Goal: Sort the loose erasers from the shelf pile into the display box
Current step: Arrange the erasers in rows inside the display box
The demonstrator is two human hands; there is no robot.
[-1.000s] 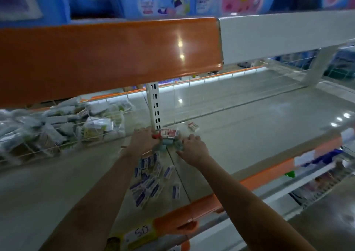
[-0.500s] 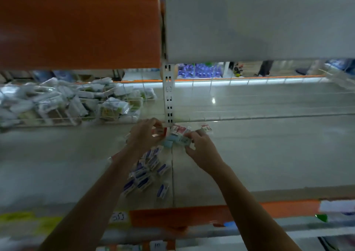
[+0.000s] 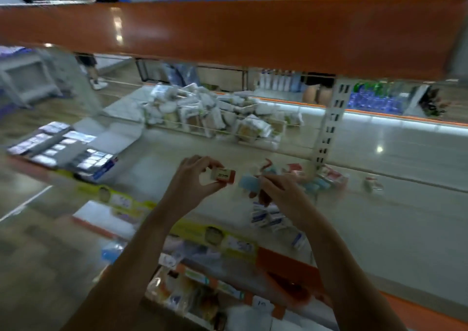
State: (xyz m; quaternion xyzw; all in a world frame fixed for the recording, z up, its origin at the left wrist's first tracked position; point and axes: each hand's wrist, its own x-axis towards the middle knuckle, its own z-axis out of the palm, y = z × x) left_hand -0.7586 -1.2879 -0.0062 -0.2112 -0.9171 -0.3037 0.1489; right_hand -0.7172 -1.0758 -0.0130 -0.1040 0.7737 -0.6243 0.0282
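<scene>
Erasers (image 3: 272, 219) in white-and-blue sleeves lie loose on the shelf (image 3: 379, 229) just under the right forearm, and more in red-and-white and pale blue wrappers (image 3: 326, 178) are strewn by the slotted upright post (image 3: 329, 128). The print on the sleeves is too blurred to read. The left hand (image 3: 192, 178) is raised above the shelf, thumb and fingers pinching a small eraser (image 3: 222, 175) with a white and red wrapper. The right hand (image 3: 276, 191), close beside it but apart, curls its fingers round a pale blue eraser (image 3: 247, 182); something red shows inside the grip, but what it is cannot be told. Both forearms reach up from the lower edge of the view. The display box (image 3: 60, 151) sits well to the left on the same shelf, holding rows of dark and white packets. Behind the hands a wire basket (image 3: 217, 128) is heaped with white packets. Yellow price tags (image 3: 238, 244) line the shelf's front edge; the digits on them are smeared and illegible.
</scene>
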